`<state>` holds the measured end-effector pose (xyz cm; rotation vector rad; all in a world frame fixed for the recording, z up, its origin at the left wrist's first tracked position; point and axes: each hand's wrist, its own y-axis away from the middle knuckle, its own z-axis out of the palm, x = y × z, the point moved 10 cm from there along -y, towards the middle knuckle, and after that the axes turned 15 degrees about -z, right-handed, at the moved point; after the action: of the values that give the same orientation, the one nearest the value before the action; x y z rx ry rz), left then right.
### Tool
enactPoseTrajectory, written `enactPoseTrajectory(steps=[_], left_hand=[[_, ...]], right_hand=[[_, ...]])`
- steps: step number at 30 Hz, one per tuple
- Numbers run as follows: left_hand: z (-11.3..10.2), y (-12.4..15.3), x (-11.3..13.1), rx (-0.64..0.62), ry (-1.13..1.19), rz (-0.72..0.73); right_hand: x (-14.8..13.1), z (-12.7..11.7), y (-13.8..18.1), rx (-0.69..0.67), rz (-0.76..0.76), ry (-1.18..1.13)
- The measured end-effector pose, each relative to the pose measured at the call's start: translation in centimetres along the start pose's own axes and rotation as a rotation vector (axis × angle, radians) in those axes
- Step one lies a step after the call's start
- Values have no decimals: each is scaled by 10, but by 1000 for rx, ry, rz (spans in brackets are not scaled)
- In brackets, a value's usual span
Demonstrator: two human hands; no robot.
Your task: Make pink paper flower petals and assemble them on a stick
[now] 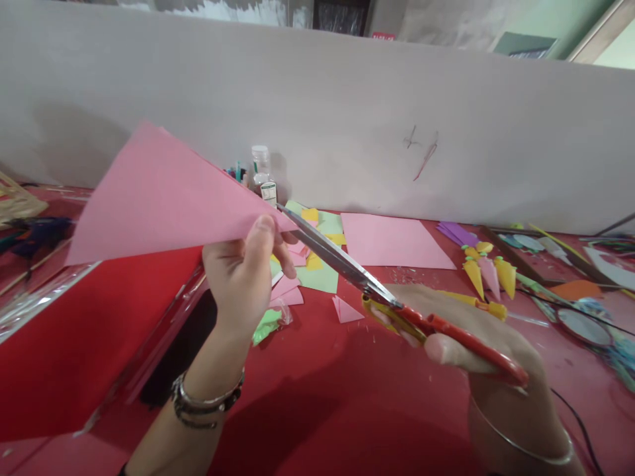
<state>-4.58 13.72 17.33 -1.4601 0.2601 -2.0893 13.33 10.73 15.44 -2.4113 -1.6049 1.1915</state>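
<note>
Pink paper (pixel 163 198) | raised over the tabletop (pixel 297 390), toward its far edge | my left hand (pixel 245 271) pinches it, right hand (pixel 496 324) holds scissors (pixel 384 293) — at the paper's tip | likely trimming — next calls for steady tension

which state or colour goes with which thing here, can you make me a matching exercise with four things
Column one
1. scissors
2. raised pink paper
3. row of cones
4. bottle cap

Column two
A. white
B. held in the left hand
C. yellow and pink
D. held in the right hand

Right pairs: 1-D, 2-B, 3-C, 4-A
</note>
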Motion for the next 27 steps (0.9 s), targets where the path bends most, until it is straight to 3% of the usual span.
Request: enactPoseTrajectory(steps=[11, 18, 20, 23, 27], left_hand=[[6, -1, 4, -36, -7, 55], [6, 0, 3, -46, -22, 31], [7, 0, 2, -58, -22, 11], [7, -1, 2, -65, -17, 2], [10, -1, 2, -97, -29, 0]], right_hand=[[-2, -4, -5, 16, -21, -35], [-3, -7, 42, 398, 54, -86], [-2, -4, 50, 441, 91, -89], [2, -7, 44, 398, 130, -36], [6, -4, 13, 120, 73, -20]])
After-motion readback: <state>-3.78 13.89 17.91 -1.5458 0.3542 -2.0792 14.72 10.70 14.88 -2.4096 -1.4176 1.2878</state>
